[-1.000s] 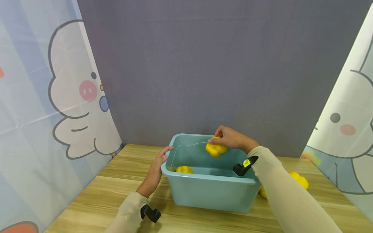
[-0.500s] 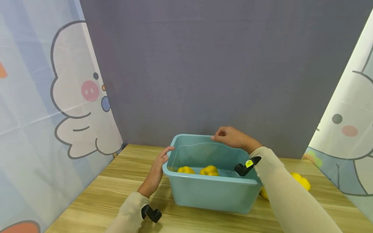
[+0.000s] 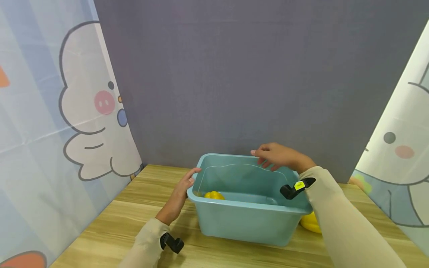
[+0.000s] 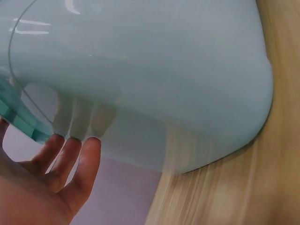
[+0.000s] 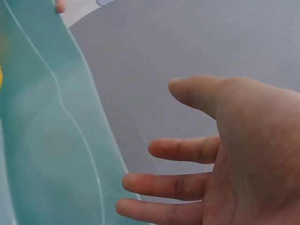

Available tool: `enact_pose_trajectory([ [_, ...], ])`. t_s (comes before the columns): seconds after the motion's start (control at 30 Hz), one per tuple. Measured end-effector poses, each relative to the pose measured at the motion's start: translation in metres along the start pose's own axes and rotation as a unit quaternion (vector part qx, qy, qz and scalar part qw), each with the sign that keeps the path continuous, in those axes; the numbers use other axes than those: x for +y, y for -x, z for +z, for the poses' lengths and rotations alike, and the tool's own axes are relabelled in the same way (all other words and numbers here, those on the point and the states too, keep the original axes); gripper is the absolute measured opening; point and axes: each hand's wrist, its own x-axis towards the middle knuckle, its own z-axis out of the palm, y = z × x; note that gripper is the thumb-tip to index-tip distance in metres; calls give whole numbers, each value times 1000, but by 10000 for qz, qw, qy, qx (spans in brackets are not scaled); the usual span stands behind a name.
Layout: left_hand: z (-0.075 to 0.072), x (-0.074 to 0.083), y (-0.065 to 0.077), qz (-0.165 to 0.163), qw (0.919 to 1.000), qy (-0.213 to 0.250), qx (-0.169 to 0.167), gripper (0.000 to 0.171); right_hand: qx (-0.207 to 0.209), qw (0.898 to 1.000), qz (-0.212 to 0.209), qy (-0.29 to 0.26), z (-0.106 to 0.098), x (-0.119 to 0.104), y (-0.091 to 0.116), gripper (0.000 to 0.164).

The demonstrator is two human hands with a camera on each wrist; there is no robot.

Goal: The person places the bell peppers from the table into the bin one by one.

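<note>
A blue-green tub stands upright on the wood-grained surface, in front of a grey backdrop. Inside it, toward its left end, sits a yellow pepper, its lower part hidden behind the tub's near rim. A second yellow pepper rests outside on the surface, just beside the tub's right end and partly covered by the right sleeve. The right hand hangs over the far rim, toward its right end, its palm well above the tub's floor. Its thumb and fingers are loosely spread and it has hold of nothing; the right wrist view shows wide gaps between the thumb and the fingers. Whether its lower fingertips touch the rim cannot be told. The pepper in the tub lies below this hand and well to its left, while the one outside lies lower and to its right, nearer the forearm. The left hand rests against the tub's left end, with one fingertip reaching over the rim and three nearly straight fingers touching the outer wall in the left wrist view. It pinches nothing. The pepper inside is near this hand, with the tub's left wall between them. A small black camera is strapped to each wrist, one over the left sleeve. Sheets printed with cartoon animals hang at the left and right.
</note>
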Motion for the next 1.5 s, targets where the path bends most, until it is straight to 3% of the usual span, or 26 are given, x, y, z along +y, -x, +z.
enact_pose_trajectory([
  [0.2, -4, 2, 1, -74, 9999, -38, -67, 53, 32, 10000, 16, -93, -8, 0, 13, 76],
  [0.5, -2, 0, 1, 17, 9999, 104, 3, 54, 148, 9997, -2, 212, -17, 9, 33, 69],
  [0.67, 3, 3, -1, 1, 9998, -76, 197, 50, 235, 9995, -93, 188, -19, 13, 46, 64],
  [0.93, 5, 9, -1, -81, 9993, -201, 316, 49, 930, 9938, -534, 290, -17, 20, 58, 48],
  [1.13, 1, 10, 0, -82, 9989, -455, 27, 50, 1512, 9850, -707, 432, -15, 35, 67, 42],
  [1.27, 1, 9, -1, -145, 9978, -639, 45, 49, 1604, 9829, -741, 527, -15, 40, 72, 41],
  [1.5, 1, 14, -1, -270, 9990, -345, 25, 47, 1697, 9824, -720, 303, -16, 51, 83, 40],
])
